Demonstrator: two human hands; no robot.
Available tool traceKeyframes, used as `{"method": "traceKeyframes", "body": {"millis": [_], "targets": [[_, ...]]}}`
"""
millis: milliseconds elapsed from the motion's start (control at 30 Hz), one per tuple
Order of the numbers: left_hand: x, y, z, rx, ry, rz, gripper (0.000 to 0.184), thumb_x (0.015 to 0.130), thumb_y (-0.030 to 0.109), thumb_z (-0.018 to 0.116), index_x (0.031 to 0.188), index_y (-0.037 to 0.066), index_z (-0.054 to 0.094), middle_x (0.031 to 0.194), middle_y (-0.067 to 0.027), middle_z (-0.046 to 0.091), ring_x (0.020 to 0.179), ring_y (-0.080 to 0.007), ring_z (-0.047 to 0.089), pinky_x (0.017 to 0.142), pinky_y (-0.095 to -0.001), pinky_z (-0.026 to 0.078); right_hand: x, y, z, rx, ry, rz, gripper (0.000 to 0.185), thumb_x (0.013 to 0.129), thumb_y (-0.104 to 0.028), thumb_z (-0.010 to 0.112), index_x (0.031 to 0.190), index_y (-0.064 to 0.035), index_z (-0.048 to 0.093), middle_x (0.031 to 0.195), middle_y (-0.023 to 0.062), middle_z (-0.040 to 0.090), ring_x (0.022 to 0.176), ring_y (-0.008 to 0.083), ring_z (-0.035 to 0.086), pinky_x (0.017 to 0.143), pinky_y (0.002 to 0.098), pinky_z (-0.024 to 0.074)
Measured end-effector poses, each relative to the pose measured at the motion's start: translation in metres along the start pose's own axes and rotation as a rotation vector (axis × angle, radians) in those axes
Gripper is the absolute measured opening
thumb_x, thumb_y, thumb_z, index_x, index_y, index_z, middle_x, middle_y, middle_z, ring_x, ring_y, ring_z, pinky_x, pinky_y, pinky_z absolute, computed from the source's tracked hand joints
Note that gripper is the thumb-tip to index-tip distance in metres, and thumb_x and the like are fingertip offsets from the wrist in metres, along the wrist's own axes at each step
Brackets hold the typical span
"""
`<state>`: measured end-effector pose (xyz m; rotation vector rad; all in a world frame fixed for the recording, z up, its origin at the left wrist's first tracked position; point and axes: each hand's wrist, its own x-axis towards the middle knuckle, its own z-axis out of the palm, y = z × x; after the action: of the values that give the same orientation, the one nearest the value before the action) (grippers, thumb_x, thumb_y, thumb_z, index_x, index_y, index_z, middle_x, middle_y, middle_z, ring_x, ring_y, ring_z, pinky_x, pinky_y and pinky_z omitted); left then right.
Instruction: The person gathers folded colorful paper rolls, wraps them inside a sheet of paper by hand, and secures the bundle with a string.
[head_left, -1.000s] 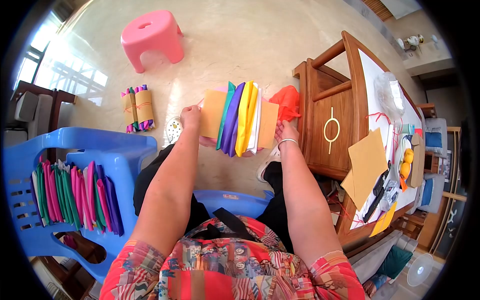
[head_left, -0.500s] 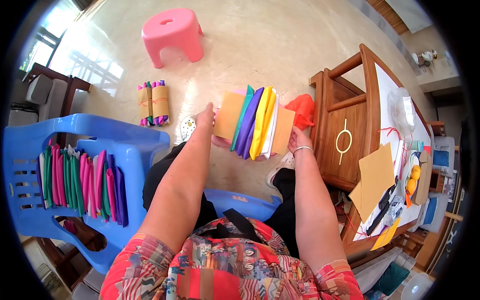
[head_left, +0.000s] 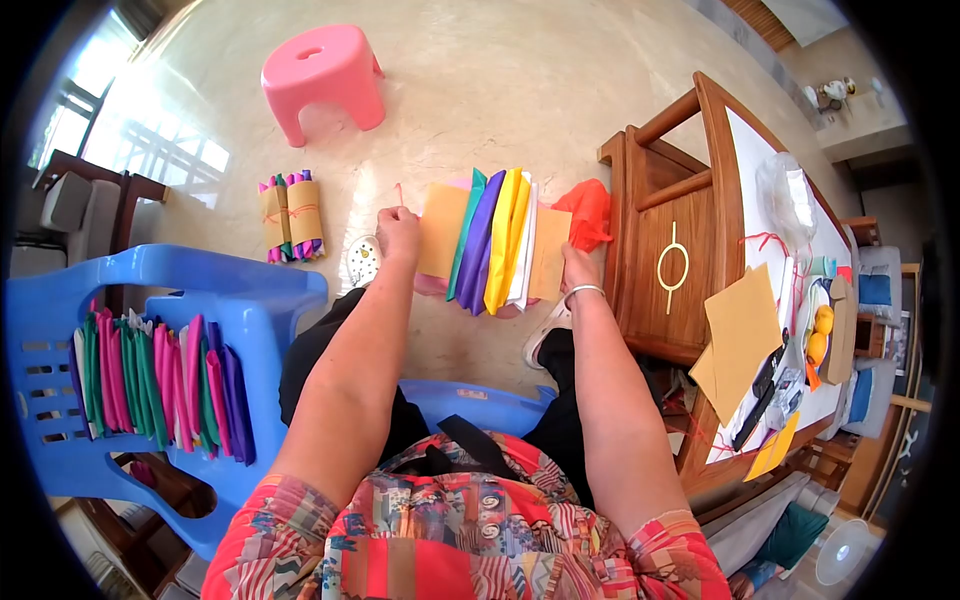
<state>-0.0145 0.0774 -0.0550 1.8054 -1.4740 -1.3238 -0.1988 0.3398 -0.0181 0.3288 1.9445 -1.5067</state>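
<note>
My left hand (head_left: 398, 236) is closed in a pinch, with a thin red string (head_left: 398, 192) sticking up from its fingertips. It is beside a row of folded sheets: a green one (head_left: 468, 240), a purple one (head_left: 480, 250), yellow ones (head_left: 508, 240) and white ones (head_left: 526, 250). A brown card (head_left: 443, 230) lies at the left end of the row, another brown card (head_left: 551, 245) at the right end. By the right card's outer edge my right hand (head_left: 578, 268) has its fingers curled; what they hold is hidden. Something pink shows beneath the row.
Red plastic (head_left: 587, 212) sits beyond my right hand. Two tied bundles (head_left: 291, 215) lie on the floor near a pink stool (head_left: 322, 82). At left, a blue chair (head_left: 240, 300) carries folded colored sheets (head_left: 160, 380). A wooden chair (head_left: 660, 260) and a cluttered table (head_left: 740, 180) stand at right.
My left hand has risen slightly and closed, and a red string end now shows above it. My right hand has curled in by the right card. The whole view has shifted slightly.
</note>
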Motion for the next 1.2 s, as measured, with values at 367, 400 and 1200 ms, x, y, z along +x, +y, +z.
{"method": "traceKeyframes", "body": {"millis": [367, 400, 1200], "targets": [[-0.021, 0.036, -0.005, -0.37, -0.054, -0.17, 0.024, 0.09, 0.014, 0.054, 0.107, -0.002, 0.059, 0.089, -0.0164, 0.072, 0.074, -0.0233, 0.07, 0.071, -0.0345, 0.057, 0.008, 0.004, 0.006, 0.125, 0.036, -0.003, 0.034, 0.094, -0.021, 0.06, 0.11, 0.0079, 0.067, 0.1, 0.0132, 0.07, 0.091, 0.0226, 0.066, 0.082, 0.0354, 0.052], [-0.016, 0.032, -0.003, -0.38, -0.051, -0.191, 0.024, 0.089, 0.013, 0.054, 0.108, -0.002, 0.06, 0.091, -0.0163, 0.072, 0.075, -0.0231, 0.069, 0.072, -0.0343, 0.057, 0.009, 0.006, 0.005, 0.146, 0.041, 0.009, 0.033, 0.093, -0.02, 0.06, 0.11, 0.0081, 0.067, 0.1, 0.0136, 0.07, 0.091, 0.0233, 0.067, 0.082, 0.0356, 0.0524], [-0.014, 0.046, -0.018, 0.512, -0.566, 0.096, 0.044, 0.08, 0.04, 0.072, 0.101, 0.001, 0.073, 0.09, -0.0127, 0.072, 0.08, -0.0254, 0.07, 0.065, -0.0392, 0.058, 0.009, 0.006, 0.006, 0.157, 0.029, 0.003, 0.033, 0.091, -0.02, 0.062, 0.105, 0.0084, 0.069, 0.099, 0.0145, 0.07, 0.087, 0.0241, 0.067, 0.079, 0.0371, 0.0525]]}}
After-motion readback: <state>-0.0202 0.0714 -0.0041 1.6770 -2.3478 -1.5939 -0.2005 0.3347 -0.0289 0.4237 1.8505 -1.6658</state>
